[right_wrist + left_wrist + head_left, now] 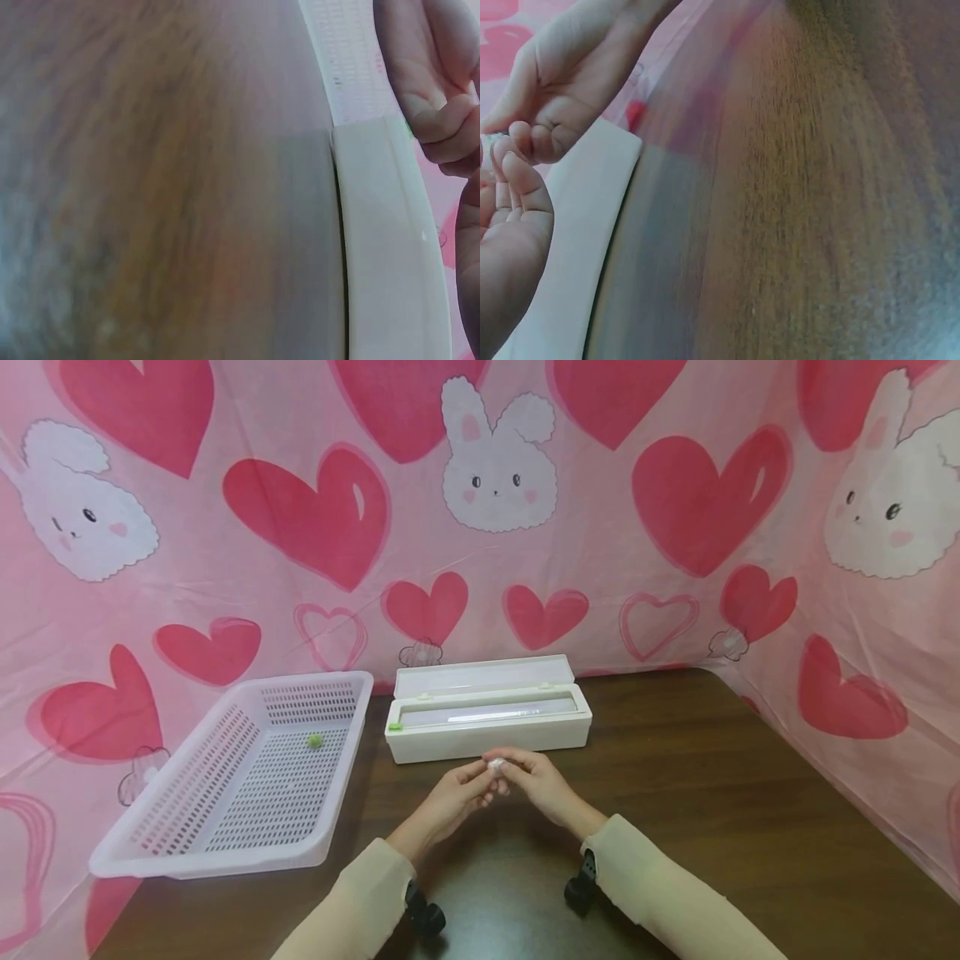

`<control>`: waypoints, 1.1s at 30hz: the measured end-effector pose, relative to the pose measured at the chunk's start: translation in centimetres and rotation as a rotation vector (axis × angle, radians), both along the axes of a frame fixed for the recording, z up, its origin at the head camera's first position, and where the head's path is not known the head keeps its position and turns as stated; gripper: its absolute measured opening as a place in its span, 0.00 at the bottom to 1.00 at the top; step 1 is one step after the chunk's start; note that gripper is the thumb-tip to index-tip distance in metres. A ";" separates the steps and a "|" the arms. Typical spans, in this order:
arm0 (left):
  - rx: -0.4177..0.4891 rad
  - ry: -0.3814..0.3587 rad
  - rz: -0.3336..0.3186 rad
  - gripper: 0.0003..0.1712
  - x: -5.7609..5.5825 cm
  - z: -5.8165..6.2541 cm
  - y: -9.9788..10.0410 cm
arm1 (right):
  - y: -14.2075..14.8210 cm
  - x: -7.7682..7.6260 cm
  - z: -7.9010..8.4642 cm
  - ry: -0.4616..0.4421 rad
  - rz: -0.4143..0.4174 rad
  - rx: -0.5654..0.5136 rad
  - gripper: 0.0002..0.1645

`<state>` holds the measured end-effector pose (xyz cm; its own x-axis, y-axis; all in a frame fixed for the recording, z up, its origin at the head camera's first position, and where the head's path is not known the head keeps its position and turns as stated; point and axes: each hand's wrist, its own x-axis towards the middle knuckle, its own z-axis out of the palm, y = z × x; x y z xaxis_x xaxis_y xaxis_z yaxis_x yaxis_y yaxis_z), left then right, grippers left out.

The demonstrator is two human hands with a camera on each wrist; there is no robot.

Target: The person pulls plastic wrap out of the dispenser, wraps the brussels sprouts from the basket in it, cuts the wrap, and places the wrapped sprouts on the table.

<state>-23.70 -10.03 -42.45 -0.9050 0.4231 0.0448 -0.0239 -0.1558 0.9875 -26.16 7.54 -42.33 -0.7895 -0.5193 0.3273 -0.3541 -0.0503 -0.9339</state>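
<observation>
Both hands meet in front of the white box in the head view. Between their fingertips is a small whitish, shiny bundle (496,764), which looks wrapped in clear film; what lies inside cannot be told. My left hand (450,795) pinches it from the left, fingers curled. From the other side my right hand (546,787) pinches it with thumb and fingers. In the left wrist view the bundle is mostly hidden by the fingers. The white box (487,742) has its lid (483,675) raised and a strip of clear film across its opening.
To the left stands a white perforated basket (324,827) with a small green round thing (314,741) inside. A green tab (395,727) sits on the box's left corner. The brown wooden table (712,827) reaches a pink cloth (480,560) printed with hearts and rabbits.
</observation>
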 end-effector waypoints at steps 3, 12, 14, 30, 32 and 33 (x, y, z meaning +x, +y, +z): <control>0.017 -0.011 -0.018 0.23 0.0 0.0 -0.2 | 0.2 -0.2 0.0 -0.031 0.102 -0.054 0.22; 0.041 -0.001 -0.060 0.15 0.1 0.2 -0.5 | 0.8 -0.4 0.6 -0.187 0.322 -0.186 0.24; 0.045 0.013 -0.077 0.14 0.1 0.2 -0.4 | 0.8 -0.3 0.6 -0.213 0.286 -0.194 0.24; -0.017 0.067 0.054 0.21 0.2 0.0 0.2 | -0.1 0.3 0.5 -0.287 0.092 -0.275 0.26; -0.058 0.065 0.064 0.23 0.2 0.0 0.3 | -0.1 0.2 0.6 -0.299 0.101 -0.269 0.27; -0.081 0.066 0.069 0.24 0.1 0.1 0.3 | -0.1 0.2 0.6 -0.305 0.101 -0.265 0.27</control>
<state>-23.56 -9.74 -42.38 -0.9282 0.3649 0.0731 0.0492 -0.0746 0.9960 -25.91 7.48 -41.74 -0.8207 -0.5278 0.2188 -0.0438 -0.3237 -0.9451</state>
